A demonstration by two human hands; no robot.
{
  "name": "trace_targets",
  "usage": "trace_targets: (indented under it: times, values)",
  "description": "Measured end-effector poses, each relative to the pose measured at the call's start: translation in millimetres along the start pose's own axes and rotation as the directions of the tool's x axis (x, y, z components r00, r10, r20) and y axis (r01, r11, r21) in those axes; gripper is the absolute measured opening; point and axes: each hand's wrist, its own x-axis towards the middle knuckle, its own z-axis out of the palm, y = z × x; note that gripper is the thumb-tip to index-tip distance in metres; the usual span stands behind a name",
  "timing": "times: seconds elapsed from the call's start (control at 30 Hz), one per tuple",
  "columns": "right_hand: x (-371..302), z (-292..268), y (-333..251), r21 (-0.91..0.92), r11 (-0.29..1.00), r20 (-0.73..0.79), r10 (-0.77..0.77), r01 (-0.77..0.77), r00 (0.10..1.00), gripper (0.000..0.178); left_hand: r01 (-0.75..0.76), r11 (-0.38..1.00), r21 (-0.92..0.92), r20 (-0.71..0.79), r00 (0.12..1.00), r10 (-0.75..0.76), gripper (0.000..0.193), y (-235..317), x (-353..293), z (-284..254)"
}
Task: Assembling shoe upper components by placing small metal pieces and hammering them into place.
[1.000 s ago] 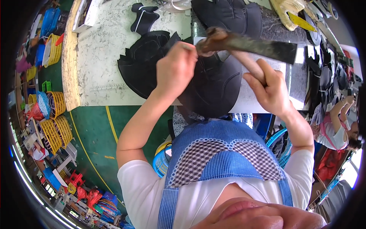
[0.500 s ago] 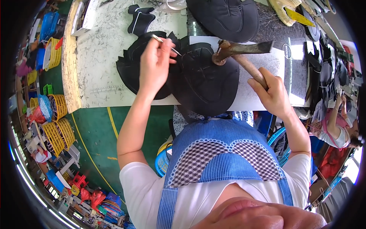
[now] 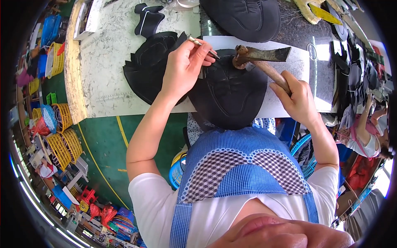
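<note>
My left hand (image 3: pixel 182 72) pinches a slim pointed metal punch (image 3: pixel 193 40), its tip slanting down to the right over a black shoe upper piece (image 3: pixel 233 97). That piece has stitched lines and hangs partly over the table's near edge. In my right hand (image 3: pixel 300 99) is the wooden handle of a hammer (image 3: pixel 264 56), whose rusty head hovers over or rests on the piece's upper right; I cannot tell if it touches. Left of the piece, partly behind my left hand, lie more black uppers (image 3: pixel 144 74) with notched edges.
A white-topped table (image 3: pixel 109 78) carries a dark slab (image 3: pixel 297 33) and a white sheet (image 3: pixel 285 99). Another black upper (image 3: pixel 248 20) lies at the back, near small black pieces (image 3: pixel 148 22). Black parts hang at right, near another person (image 3: pixel 366 134). Yellow baskets (image 3: pixel 62 149) stand left.
My left hand and the punch have shifted right. The stitched black upper has also slid right, and a gap with the uppers beside it shows. The hammer has hardly moved.
</note>
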Motion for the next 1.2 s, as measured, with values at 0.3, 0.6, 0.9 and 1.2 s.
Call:
trace_targets:
  times: [0.3,0.6,0.9,1.2]
  values:
    - [3,-6,-2,0.046,0.998,0.023,0.038,-0.039,0.999,0.021,-0.076,0.990,0.118,-0.007,0.997,0.077,0.022,0,-1,2]
    - [17,4,-14,0.112,0.968,-0.119,-0.211,0.225,0.970,0.023,-0.488,0.377,0.787,0.264,0.820,0.509,0.014,9,-2,14]
    - [7,-13,-10,0.374,0.922,-0.078,0.135,-0.097,0.988,0.028,0.003,0.999,0.049,0.004,1.000,-0.004,0.025,-2,9,4]
    - [9,-21,-14,0.317,0.945,-0.090,0.111,-0.078,0.990,0.028,-0.055,0.991,0.122,0.015,0.998,0.054,0.022,0,6,7]
